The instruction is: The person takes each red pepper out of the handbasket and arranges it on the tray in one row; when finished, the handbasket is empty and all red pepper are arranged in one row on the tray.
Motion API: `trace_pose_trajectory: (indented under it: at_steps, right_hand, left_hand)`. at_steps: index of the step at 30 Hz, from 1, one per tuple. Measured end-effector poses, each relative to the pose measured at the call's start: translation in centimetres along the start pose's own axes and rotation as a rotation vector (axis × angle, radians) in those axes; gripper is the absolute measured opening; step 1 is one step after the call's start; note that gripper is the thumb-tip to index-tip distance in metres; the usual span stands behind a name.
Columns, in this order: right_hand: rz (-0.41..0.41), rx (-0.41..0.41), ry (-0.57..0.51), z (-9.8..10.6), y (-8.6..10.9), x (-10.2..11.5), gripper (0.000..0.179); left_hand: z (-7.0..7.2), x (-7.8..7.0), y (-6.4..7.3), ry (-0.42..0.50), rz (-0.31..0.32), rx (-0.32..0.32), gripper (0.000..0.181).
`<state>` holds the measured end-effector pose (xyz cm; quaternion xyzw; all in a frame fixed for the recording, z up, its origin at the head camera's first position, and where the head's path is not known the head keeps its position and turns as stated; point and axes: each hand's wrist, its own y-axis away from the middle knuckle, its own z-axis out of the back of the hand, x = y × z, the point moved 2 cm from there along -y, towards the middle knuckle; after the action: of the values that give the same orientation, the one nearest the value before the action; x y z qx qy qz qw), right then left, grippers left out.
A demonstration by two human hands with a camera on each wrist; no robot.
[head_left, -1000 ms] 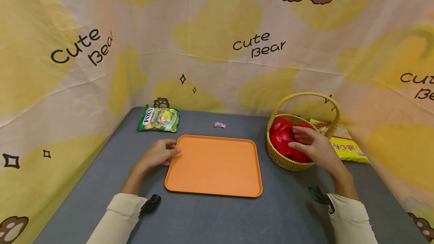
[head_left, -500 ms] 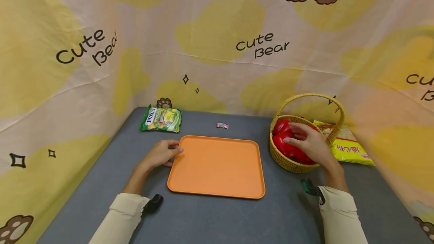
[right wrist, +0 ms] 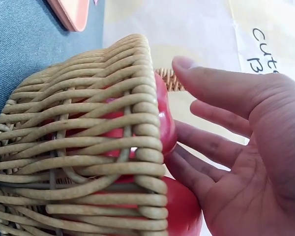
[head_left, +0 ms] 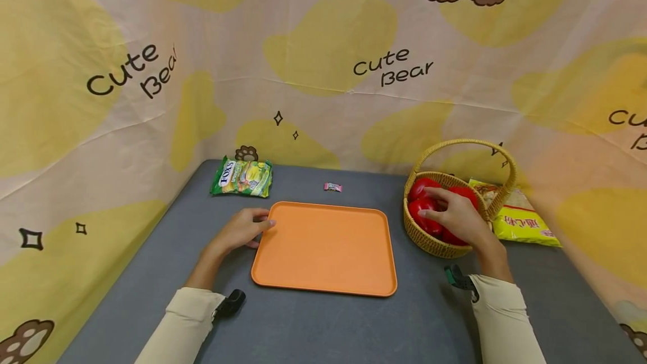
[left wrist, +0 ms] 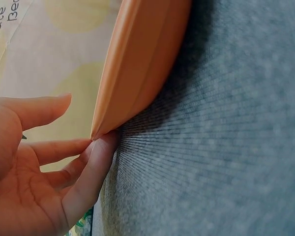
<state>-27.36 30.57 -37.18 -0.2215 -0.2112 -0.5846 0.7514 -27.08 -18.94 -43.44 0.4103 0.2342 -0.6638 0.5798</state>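
grey tabletop, bear-print cloth behind: your left hand touches the orange tray, unclamped; your right hand, fingers parted, is at the red peppers inside the basket. best wrap one snugly, avoiding the handle.

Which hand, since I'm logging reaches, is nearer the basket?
Right. The right hand is over the basket, by the red things inside; the left hand is well away, touching the tray's far side from the basket.
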Motion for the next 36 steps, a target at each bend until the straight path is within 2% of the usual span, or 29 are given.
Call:
trace_pose_trajectory:
  at_steps: [3, 10, 18, 25, 29, 36]
  right_hand:
    - [0.004, 0.002, 0.017, 0.0, 0.0, 0.0, 0.068]
    - [0.068, 0.0, 0.072, 0.1, -0.2, 0.2, 0.06]
    - [0.08, 0.003, 0.117, 0.4, 0.1, 0.4, 0.05]
    - [0.028, 0.037, 0.133, 0.6, 0.5, 0.6, 0.059]
    - [0.036, 0.043, 0.141, 0.7, 0.7, 0.5, 0.064]
    - [0.057, 0.018, 0.137, 1.0, 1.0, 0.4, 0.057]
  left_hand:
    - [0.0, 0.1, 0.0, -0.004, -0.002, 0.003, 0.062]
    - [0.0, 0.3, 0.1, 0.007, -0.001, 0.009, 0.062]
    - [0.1, 0.1, 0.4, 0.023, -0.007, 0.017, 0.063]
    - [0.1, 0.2, 0.3, 0.031, -0.005, 0.019, 0.062]
    - [0.1, 0.3, 0.3, 0.037, -0.01, 0.024, 0.061]
    - [0.1, 0.2, 0.2, 0.041, -0.016, 0.026, 0.06]
